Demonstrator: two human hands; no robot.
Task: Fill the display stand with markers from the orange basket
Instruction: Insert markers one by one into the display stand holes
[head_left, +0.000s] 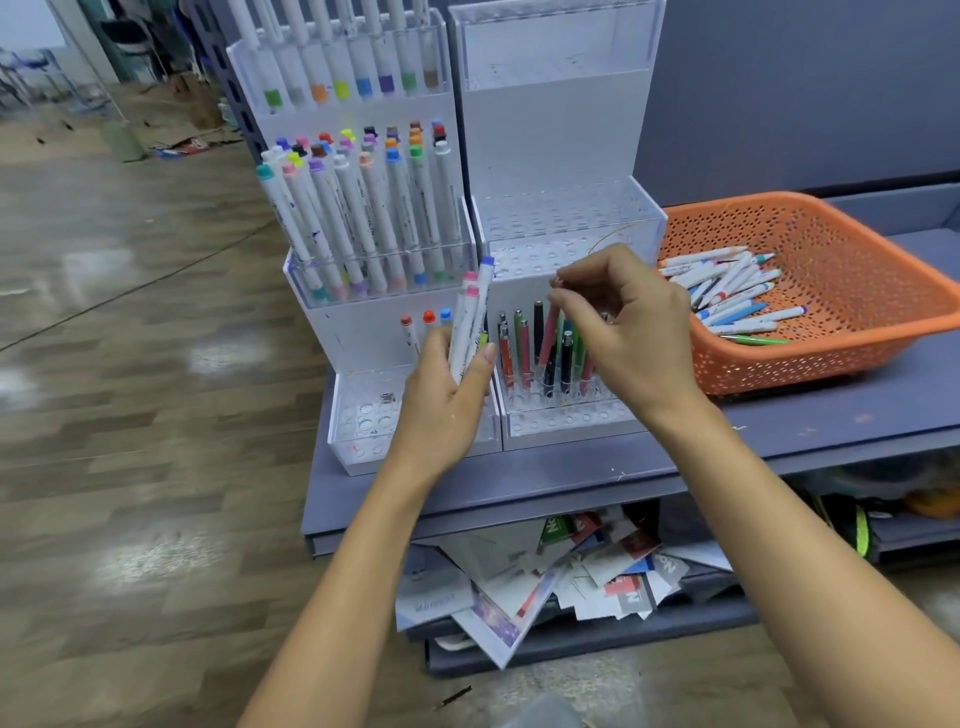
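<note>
My left hand (447, 405) grips a small bundle of white markers (470, 322) with pink and blue caps, held upright in front of the left display stand (363, 332). That stand's upper tiers are full of white markers; its bottom tier holds three. My right hand (623, 327) hovers over the right display stand (550, 218), fingers curled with thumb and fingertips close together; nothing is visibly held. The orange basket (852, 244) sits to the right on the shelf with several white markers (727, 291) lying in it.
Coloured pens (540, 348) stand in the right stand's lower tier. Both stands sit on a grey shelf (571, 478). Papers and boxes (545, 577) are piled on the shelf below. Wooden floor (130, 364) lies to the left.
</note>
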